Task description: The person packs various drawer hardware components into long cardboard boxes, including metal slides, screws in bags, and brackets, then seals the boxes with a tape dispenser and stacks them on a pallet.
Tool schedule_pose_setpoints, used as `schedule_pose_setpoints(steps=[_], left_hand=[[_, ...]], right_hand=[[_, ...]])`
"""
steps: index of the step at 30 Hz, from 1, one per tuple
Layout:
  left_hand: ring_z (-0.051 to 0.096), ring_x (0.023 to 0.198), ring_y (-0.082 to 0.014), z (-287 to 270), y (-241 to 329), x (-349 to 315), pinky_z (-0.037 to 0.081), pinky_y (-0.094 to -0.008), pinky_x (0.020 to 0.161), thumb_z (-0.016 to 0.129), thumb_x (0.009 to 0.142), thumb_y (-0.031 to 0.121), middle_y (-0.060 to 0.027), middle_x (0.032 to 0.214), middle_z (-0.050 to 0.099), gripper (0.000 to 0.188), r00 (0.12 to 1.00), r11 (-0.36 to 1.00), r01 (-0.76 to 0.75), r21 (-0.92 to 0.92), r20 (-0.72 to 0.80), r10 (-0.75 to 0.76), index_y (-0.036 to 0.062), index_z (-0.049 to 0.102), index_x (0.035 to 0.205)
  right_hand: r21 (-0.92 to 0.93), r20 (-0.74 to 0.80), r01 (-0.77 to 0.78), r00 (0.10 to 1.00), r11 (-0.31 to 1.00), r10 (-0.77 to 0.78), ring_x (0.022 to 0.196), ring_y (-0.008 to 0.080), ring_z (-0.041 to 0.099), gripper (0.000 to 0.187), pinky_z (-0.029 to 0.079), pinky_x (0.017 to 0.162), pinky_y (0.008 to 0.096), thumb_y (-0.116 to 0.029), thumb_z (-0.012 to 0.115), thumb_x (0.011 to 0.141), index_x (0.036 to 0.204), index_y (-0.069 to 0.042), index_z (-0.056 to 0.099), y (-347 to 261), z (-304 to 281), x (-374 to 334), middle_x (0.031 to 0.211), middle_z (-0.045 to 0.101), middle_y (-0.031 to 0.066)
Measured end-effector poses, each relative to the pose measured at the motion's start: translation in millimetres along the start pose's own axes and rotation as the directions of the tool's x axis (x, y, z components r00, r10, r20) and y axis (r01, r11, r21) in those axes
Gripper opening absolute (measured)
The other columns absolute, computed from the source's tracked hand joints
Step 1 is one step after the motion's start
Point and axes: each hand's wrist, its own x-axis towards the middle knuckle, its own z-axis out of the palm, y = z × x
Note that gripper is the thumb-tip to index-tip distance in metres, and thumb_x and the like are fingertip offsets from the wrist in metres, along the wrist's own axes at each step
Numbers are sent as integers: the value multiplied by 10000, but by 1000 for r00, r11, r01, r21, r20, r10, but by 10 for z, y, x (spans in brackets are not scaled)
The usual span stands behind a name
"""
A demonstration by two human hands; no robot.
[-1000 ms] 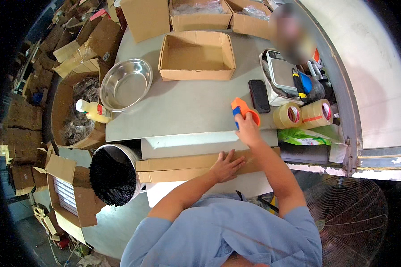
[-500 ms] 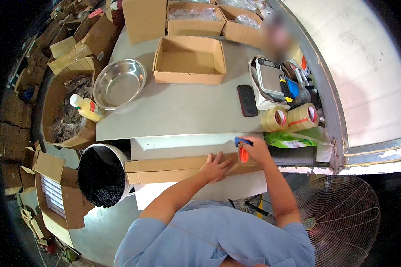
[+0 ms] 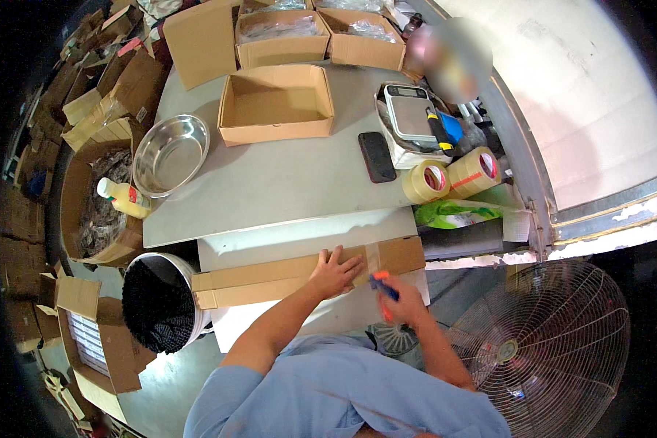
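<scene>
A long, narrow cardboard box (image 3: 263,282) lies crosswise in front of me on a white board (image 3: 237,321). My left hand (image 3: 336,273) rests on its top with the fingers spread. Closed around a blue-and-orange tape dispenser (image 3: 385,286), my right hand (image 3: 407,301) is at the box's near edge, right of the left hand. A shiny strip of clear tape (image 3: 373,255) runs across the box top above the dispenser. The palm side of the right hand is hidden.
Beyond are an open cardboard box (image 3: 277,131), a steel bowl (image 3: 144,164), a phone (image 3: 377,157), tape rolls (image 3: 425,182) and a scale (image 3: 410,117). A bucket of black rods (image 3: 157,303) stands left, a caged fan (image 3: 540,350) right.
My right hand has brought the tape dispenser from the box's far side down toward me to its near edge. The left hand stays on the box. The whole view has turned slightly.
</scene>
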Motion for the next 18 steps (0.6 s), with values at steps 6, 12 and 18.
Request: schedule_pose_setpoints(steps=[6,12,18], left_hand=[[289,1268,-410,-100,137,139,311,-637,902,594,781,483,-5,1445,312,588,997,997,-1,72,74,-5,231,478,1299],[297,1277,-396,215,312,540,227,-655,983,620,755,489,-179,1412,335,657,995,996,84,-5,-51,-84,155,459,1297],[357,1202,-385,-8,554,955,224,-580,1024,723,628,481,-235,1354,340,794,946,985,171,32,273,-173,199,444,1315]], right_hand=[[41,-128,-11,992,999,17,1046,301,599,399,455,923,347,-222,622,753,1104,-32,622,608,360,-232,1121,624,166],[440,90,-249,968,863,233,934,176,626,348,474,842,290,-142,643,783,1123,-68,647,732,387,-194,1056,667,110],[498,-45,-202,965,843,257,948,200,627,377,461,881,296,-201,681,770,1123,-74,642,822,831,-796,1058,663,113]])
